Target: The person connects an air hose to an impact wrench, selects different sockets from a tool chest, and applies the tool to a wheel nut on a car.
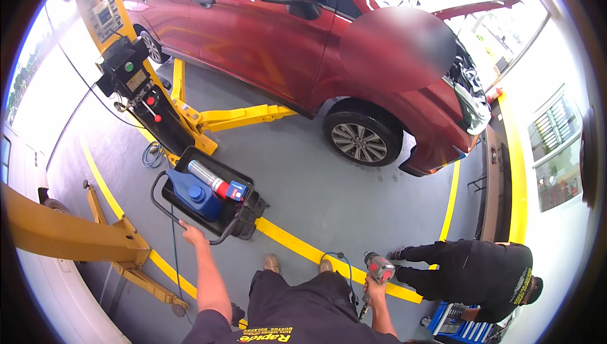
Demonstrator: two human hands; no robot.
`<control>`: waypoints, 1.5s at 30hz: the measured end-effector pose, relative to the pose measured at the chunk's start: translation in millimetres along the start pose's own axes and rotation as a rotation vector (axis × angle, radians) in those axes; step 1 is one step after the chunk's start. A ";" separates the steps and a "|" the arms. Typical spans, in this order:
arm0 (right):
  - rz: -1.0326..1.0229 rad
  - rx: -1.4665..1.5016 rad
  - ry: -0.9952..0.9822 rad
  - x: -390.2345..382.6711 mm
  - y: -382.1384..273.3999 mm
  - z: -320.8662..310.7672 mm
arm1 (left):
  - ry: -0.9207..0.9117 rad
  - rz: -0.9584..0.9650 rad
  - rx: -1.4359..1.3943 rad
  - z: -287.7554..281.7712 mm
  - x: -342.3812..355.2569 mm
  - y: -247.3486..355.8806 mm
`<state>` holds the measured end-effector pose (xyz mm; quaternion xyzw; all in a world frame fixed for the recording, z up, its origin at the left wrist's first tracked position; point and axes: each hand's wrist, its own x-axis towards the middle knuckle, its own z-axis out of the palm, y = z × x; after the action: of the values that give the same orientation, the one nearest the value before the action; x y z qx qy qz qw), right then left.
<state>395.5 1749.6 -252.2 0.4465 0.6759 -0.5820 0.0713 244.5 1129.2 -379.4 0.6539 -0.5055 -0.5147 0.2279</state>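
My left hand (193, 233) is closed round the dark handle (165, 210) of a black tray cart (243, 217), left of my legs. The cart holds a blue jug (193, 198), a silver and red cylinder (205, 176) and a small blue box (237, 191). My right hand (375, 290) grips a silver, black and red pneumatic impact wrench (380, 268), held upright at my right side with a hose fitting below the grip.
A red car (291, 47) stands ahead by a yellow two-post lift (237, 116); its front wheel (357, 138) is visible. Another lift post (69, 224) is at left. A co-worker in dark clothes (474, 268) bends over a blue tool drawer cart (458, 319) at right. Hoses lie on the floor.
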 end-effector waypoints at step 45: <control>-0.409 -1.066 -0.480 -25.9 -180.4 454.8 | -1.866 1.252 0.412 111.0 -109.7 215.4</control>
<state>94.5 1363.1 -247.8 0.0675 0.9108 -0.2501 0.3216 56.8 1169.2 -195.2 -0.3254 -0.7897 -0.5032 -0.1315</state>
